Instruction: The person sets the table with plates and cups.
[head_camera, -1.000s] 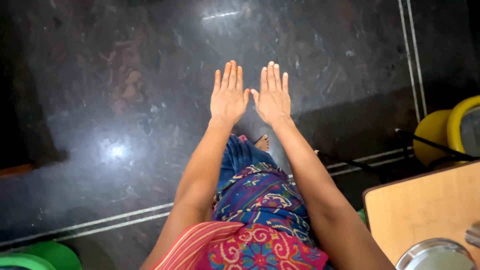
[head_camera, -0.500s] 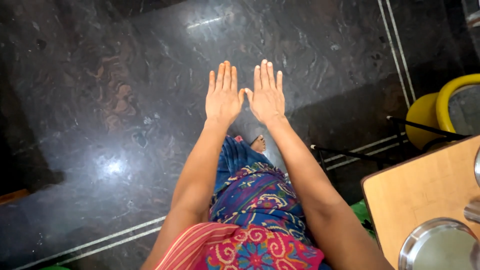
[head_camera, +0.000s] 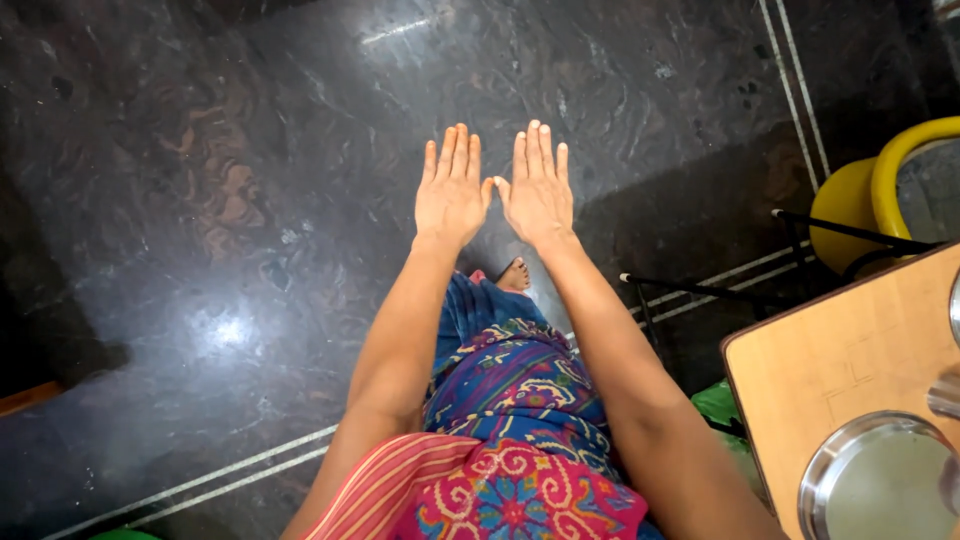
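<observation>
My left hand (head_camera: 451, 195) and my right hand (head_camera: 538, 192) are stretched out side by side in front of me, backs up, fingers straight and together, thumbs almost touching. Both hands hold nothing and hover above the dark polished stone floor (head_camera: 250, 200). Below my arms hangs my patterned blue, purple and pink garment (head_camera: 510, 410), with a bare foot (head_camera: 515, 275) showing past its hem.
A wooden table (head_camera: 850, 360) stands at the lower right with a round steel plate (head_camera: 875, 480) on it. Beyond it is a yellow chair (head_camera: 860, 220) with thin black legs. Pale inlay lines cross the floor.
The view has shifted slightly, bringing more of the table and steel plate into sight. My hands stay outstretched, flat and empty, in nearly the same place.
</observation>
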